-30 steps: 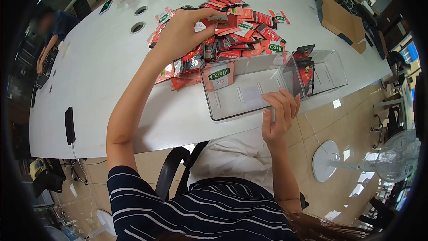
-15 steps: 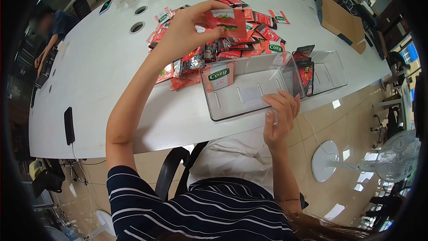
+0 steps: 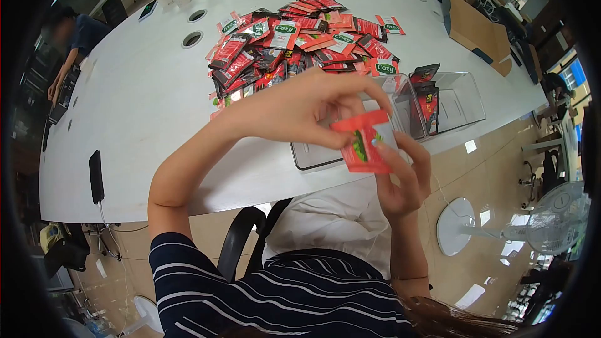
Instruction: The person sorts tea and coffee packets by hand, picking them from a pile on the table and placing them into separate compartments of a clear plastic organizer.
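Observation:
Over the near clear plastic bin (image 3: 313,161), my left hand (image 3: 313,109) pinches a red sachet (image 3: 366,144) with a green leaf picture. My right hand (image 3: 404,178) has its thumb and fingers closed on the same sachet's right side. Most of the near bin is hidden behind my hands. Beyond it lies a heap of red and black sachets (image 3: 285,34), some marked Cozy. Just right of the near bin, a second clear bin (image 3: 472,103) holds a few dark and red sachets (image 3: 430,103) standing at its left end.
An opened cardboard box (image 3: 476,31) with cables sits at the table's (image 3: 138,150) back right. A black phone-like object (image 3: 96,176) lies at left with a cable. A person (image 3: 78,37) works at the far left. A white fan (image 3: 557,219) stands on the floor at right.
My left hand has brought the red sachet down and right from over the heap to above the near bin. My right hand has left the bin's edge and taken hold of the sachet.

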Demonstrator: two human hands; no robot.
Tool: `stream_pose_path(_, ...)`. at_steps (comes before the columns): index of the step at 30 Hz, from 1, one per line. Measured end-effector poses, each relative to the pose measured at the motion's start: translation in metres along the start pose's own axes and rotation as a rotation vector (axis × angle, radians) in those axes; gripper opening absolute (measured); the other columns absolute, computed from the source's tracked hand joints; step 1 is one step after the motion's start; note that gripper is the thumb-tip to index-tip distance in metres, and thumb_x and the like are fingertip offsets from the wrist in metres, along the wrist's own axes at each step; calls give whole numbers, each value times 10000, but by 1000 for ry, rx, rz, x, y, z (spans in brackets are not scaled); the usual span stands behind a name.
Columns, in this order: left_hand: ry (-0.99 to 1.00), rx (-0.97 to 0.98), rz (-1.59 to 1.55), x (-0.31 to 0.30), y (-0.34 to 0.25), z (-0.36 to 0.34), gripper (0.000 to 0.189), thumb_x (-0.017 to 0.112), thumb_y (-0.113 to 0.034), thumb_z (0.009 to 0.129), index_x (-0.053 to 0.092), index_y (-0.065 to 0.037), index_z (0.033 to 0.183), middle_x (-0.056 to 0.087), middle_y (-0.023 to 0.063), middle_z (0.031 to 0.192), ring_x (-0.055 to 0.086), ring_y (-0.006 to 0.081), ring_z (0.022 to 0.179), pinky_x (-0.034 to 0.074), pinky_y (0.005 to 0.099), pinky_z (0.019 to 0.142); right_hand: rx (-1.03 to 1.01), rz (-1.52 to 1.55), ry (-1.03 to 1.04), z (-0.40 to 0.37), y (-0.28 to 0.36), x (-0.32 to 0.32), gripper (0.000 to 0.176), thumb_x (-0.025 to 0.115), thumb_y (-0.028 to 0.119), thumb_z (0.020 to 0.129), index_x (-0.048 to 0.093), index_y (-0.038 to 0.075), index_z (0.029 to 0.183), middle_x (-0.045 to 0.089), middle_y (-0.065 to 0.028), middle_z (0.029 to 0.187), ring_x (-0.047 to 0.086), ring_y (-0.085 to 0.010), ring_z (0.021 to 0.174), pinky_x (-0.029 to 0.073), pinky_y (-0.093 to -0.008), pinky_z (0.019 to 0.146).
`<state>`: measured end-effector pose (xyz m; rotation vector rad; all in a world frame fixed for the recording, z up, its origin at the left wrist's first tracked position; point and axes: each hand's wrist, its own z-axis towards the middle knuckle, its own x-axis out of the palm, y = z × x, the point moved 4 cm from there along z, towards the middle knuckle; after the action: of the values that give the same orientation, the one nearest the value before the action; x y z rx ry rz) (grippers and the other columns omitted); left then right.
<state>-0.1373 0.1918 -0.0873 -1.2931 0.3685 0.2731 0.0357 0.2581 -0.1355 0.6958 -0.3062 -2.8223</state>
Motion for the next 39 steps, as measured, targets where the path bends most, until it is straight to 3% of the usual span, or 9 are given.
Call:
stream_pose_path(8, 66, 66, 53, 6, -1, 0, 477, 652, -38, 691, 583, -55, 1163, 639, 24, 730, 595, 112, 660, 489, 254, 648, 50, 49, -56, -6, -3, 0, 449, 746, -33, 582, 681, 84, 1010, 607, -116, 974, 610, -264, 841, 505, -341, 674)
stream_pose_path(17, 88, -44, 52, 3, 3, 0, 416, 619, -47, 749, 596, -61, 1164, 657, 12, 759, 592, 98, 696, 461, 238, 645, 46, -16, -40, -9, -6, -6, 285, 731, 26, 590, 719, 84, 870, 565, -97, 958, 574, -237, 880, 483, -326, 721)
stream_pose_path(20, 83, -40, 50, 1, 4, 0, 375, 621, -51, 767, 611, -59, 1142, 662, 10, 765, 598, 94, 714, 457, 235, 658, 40, -11, -76, -11, -7, -4, 392, 727, 65, 519, 731, 121, 908, 575, -63, 983, 561, -228, 872, 471, -327, 727)
stream_pose_path(23, 81, -37, 70, 0, 3, -1, 351, 630, -60, 776, 619, -59, 1127, 666, 11, 771, 602, 90, 723, 457, 235, 666, 60, -2, -92, -12, -6, -3, 390, 736, 64, 521, 731, 118, 906, 573, -66, 985, 560, -224, 874, 471, -328, 725)
stream_pose_path(26, 78, -40, 88, -3, 3, -1, 342, 636, -64, 778, 622, -58, 1120, 671, 11, 778, 605, 87, 725, 459, 236, 669, 65, 7, -80, -9, -5, -3, 250, 711, 27, 617, 722, 79, 861, 560, -99, 963, 563, -228, 851, 479, -318, 708)
stream_pose_path(29, 76, -25, 93, -4, 5, -1, 333, 644, -58, 783, 622, -57, 1116, 673, 15, 781, 607, 87, 723, 461, 233, 671, 56, -4, -77, -8, -4, -2, 248, 715, 24, 611, 722, 76, 854, 559, -102, 965, 561, -222, 850, 477, -312, 699)
stream_pose_path(33, 75, -34, 48, -7, 4, -2, 312, 653, -42, 802, 621, -44, 1112, 675, 23, 774, 612, 81, 729, 468, 224, 677, 69, 17, -76, -10, -5, 2, 381, 735, -5, 577, 716, 96, 944, 579, -93, 1026, 566, -229, 895, 479, -320, 723)
stream_pose_path(36, -6, 5, 40, -24, -2, -5, 329, 651, -34, 818, 602, -32, 1143, 673, 24, 813, 609, 70, 742, 477, 216, 673, 112, 39, -100, -9, -7, 8, 386, 726, -41, 639, 683, 56, 1010, 590, -115, 1057, 573, -237, 917, 483, -321, 730)
stream_pose_path(39, -330, 66, 147, -61, 13, -9, 357, 645, -36, 828, 574, -23, 1178, 664, 23, 863, 600, 56, 751, 480, 210, 672, 136, 62, -133, -8, -12, 12, 388, 711, -53, 685, 643, 19, 1060, 604, -130, 1063, 577, -243, 936, 483, -321, 753)
